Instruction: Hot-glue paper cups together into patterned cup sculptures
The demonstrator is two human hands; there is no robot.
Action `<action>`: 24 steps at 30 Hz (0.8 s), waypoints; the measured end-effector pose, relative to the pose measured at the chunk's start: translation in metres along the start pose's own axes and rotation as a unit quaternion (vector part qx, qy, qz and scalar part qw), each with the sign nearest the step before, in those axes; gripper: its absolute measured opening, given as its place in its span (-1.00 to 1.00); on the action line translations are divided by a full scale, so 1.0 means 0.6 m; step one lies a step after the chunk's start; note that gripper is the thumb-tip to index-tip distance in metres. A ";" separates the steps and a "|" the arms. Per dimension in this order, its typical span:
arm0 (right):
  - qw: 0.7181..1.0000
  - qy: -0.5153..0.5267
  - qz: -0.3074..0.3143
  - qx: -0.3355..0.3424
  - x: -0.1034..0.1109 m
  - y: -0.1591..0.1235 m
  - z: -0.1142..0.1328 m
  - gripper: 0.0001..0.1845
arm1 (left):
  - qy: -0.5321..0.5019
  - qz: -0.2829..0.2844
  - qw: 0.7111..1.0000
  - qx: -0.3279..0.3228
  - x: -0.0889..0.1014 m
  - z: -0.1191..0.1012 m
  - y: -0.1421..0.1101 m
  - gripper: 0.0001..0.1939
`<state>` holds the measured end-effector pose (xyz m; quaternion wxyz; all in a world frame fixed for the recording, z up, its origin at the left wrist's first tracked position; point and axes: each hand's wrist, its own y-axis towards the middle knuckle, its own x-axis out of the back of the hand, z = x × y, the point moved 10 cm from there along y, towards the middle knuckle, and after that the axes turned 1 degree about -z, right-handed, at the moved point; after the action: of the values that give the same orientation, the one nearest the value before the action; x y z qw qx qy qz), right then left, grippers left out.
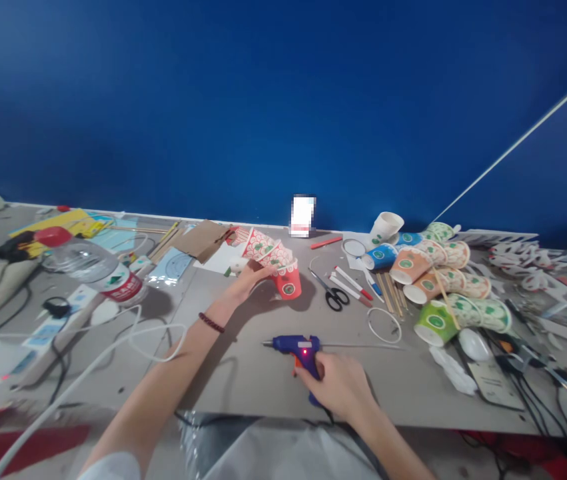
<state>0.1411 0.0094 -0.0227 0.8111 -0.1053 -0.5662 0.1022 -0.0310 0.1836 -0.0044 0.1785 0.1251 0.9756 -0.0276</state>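
Note:
My left hand (250, 280) reaches over the table and grips a red-and-white paper cup (289, 283), whose solid red end faces down and right. More red-patterned cups (258, 243) line up behind it; whether they are joined or nested I cannot tell. Low on the table, my right hand (344, 383) wraps round the handle of a purple hot glue gun (292, 344). Its nozzle points left, a red light glows on its side, and a clear glue stick (363, 346) sticks out of its back.
Black scissors (336, 298), markers (353, 283) and a coil of white cord (384, 325) lie to the right, before several coloured paper cups (436, 323). On the left are a plastic bottle (113, 277), a power strip (58, 333) and a loose white cable (88, 373). Cardboard (206, 239) lies behind.

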 end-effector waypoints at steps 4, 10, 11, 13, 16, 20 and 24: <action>1.000 0.012 0.002 0.001 -0.006 -0.006 -0.002 -0.62 | 0.005 0.011 1.000 0.007 -0.003 0.003 -0.001 -0.54; 1.000 0.011 0.010 0.001 -0.010 -0.015 -0.003 -0.72 | 0.006 0.013 1.000 0.005 0.005 0.011 0.007 -0.53; 1.000 0.011 0.008 0.000 -0.009 -0.016 -0.002 -0.72 | 0.005 0.013 1.000 0.005 0.006 0.012 0.008 -0.53; 1.000 0.010 0.005 -0.002 -0.007 -0.018 0.000 -0.72 | 0.005 0.013 1.000 0.004 0.006 0.013 0.008 -0.52; 1.000 0.006 -0.002 -0.001 -0.006 -0.020 0.001 -0.72 | 0.004 0.010 1.000 -0.003 0.001 0.010 0.007 -0.48; 1.000 0.023 -0.010 0.007 -0.007 -0.022 0.000 -0.71 | 0.041 -0.023 0.998 -0.045 -0.003 -0.017 0.002 -0.45; 0.999 0.033 -0.001 0.006 -0.010 -0.020 -0.002 -0.72 | 0.171 -0.056 0.973 -0.141 -0.011 -0.087 -0.007 -0.48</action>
<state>0.1407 -0.0039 -0.0248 0.8302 -0.1027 -0.5385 0.1012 -0.0437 0.1830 0.0471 0.0228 0.0463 0.9912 0.1220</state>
